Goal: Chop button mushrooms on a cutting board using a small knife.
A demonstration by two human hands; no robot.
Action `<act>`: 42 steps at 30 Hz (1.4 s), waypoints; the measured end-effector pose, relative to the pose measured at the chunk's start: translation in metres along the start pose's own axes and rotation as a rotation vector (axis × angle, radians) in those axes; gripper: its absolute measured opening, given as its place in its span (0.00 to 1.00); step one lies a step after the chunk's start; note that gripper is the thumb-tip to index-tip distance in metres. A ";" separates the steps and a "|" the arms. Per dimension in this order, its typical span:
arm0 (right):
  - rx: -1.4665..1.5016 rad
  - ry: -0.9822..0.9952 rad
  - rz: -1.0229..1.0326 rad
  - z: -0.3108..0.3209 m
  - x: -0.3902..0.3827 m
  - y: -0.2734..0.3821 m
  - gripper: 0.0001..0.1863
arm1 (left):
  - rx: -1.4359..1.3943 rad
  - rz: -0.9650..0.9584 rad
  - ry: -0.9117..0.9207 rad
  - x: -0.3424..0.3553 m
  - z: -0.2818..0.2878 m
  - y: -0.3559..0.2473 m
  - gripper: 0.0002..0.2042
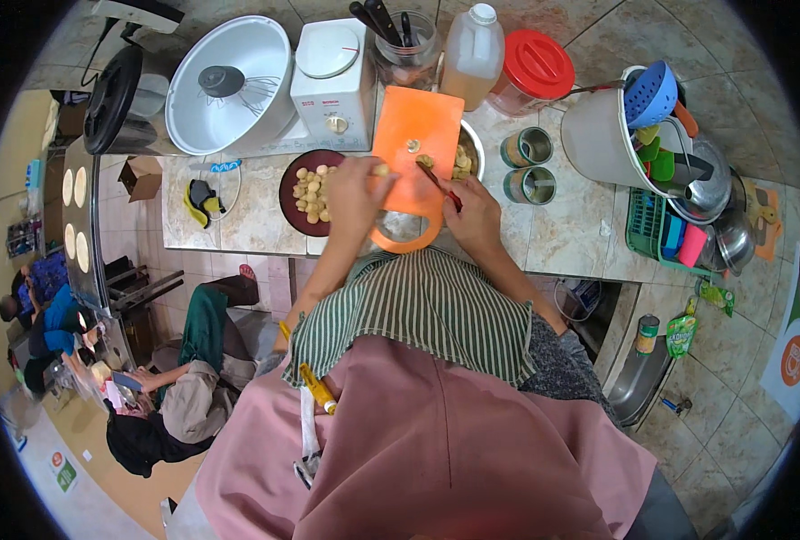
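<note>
My left hand [355, 193] is closed, with a small pale piece of food [380, 169] at its fingertips, over the left edge of an orange cutting board [409, 121]. My right hand [474, 216] grips a knife [436, 179] with a red handle, its blade pointing up and left across the board. Cut bits of the pale food [413, 145] lie on the board. Left of my left hand is a dark red plate [289, 200] with several pale round pieces. A metal bowl [480, 153] holding more pieces stands partly hidden behind the board's right side.
Behind stand a mixer with a white bowl [179, 108], a jar of knives [409, 63], a jug [472, 54] and a red-lidded container [533, 67]. Two open cans [530, 148] stand to the right, before a white bucket [589, 135] of utensils. Another person [193, 396] sits at lower left.
</note>
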State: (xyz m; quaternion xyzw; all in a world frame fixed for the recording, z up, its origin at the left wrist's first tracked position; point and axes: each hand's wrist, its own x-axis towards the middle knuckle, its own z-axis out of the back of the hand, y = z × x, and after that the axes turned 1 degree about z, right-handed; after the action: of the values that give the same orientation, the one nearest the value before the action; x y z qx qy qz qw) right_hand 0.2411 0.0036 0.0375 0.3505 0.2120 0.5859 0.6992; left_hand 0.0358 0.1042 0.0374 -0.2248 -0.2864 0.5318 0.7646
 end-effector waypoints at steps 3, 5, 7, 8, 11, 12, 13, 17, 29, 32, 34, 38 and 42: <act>-0.034 -0.005 0.015 -0.004 0.004 0.002 0.17 | -0.011 -0.097 0.067 0.001 -0.032 -0.020 0.16; -0.036 -0.014 0.017 -0.004 0.003 0.002 0.16 | -0.027 0.050 0.165 -0.001 -0.044 -0.031 0.17; -0.069 -0.007 0.029 -0.004 0.001 0.000 0.16 | -0.065 0.042 0.160 -0.005 -0.040 -0.030 0.16; -0.101 0.002 0.044 -0.004 0.001 -0.001 0.16 | -0.167 0.065 0.147 -0.008 -0.040 -0.029 0.15; -0.105 -0.031 0.084 -0.005 0.000 -0.002 0.16 | -0.333 0.149 0.120 -0.011 -0.041 -0.027 0.12; -0.105 -0.030 0.084 -0.005 -0.002 -0.002 0.16 | -0.398 0.208 0.105 -0.013 -0.041 -0.026 0.10; -0.140 -0.036 0.105 -0.005 -0.002 -0.002 0.17 | -0.397 0.207 0.101 -0.012 -0.043 -0.026 0.10; -0.227 -0.020 0.177 0.001 0.000 0.001 0.18 | -0.496 0.406 0.145 -0.010 -0.046 -0.029 0.08; -0.235 -0.024 0.284 -0.009 0.011 0.007 0.20 | -0.558 0.503 0.117 -0.007 -0.053 -0.031 0.08; -0.197 -0.035 0.256 -0.008 0.007 0.004 0.20 | -0.576 0.514 0.110 -0.010 -0.055 -0.027 0.08; -0.187 -0.007 0.224 0.001 -0.013 -0.008 0.20 | -0.581 0.528 0.117 -0.012 -0.055 -0.024 0.08; -0.163 0.031 0.148 0.017 -0.023 -0.001 0.19 | -0.722 0.524 0.108 -0.017 -0.056 -0.026 0.08; -0.166 -0.012 0.222 0.006 -0.005 0.007 0.19 | -0.798 0.501 0.071 -0.019 -0.058 -0.026 0.08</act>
State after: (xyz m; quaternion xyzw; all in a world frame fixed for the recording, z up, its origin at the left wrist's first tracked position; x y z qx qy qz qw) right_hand 0.2399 -0.0024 0.0461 0.3163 0.1186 0.6731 0.6579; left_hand 0.0882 0.0750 0.0079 -0.5813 -0.3789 0.5402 0.4761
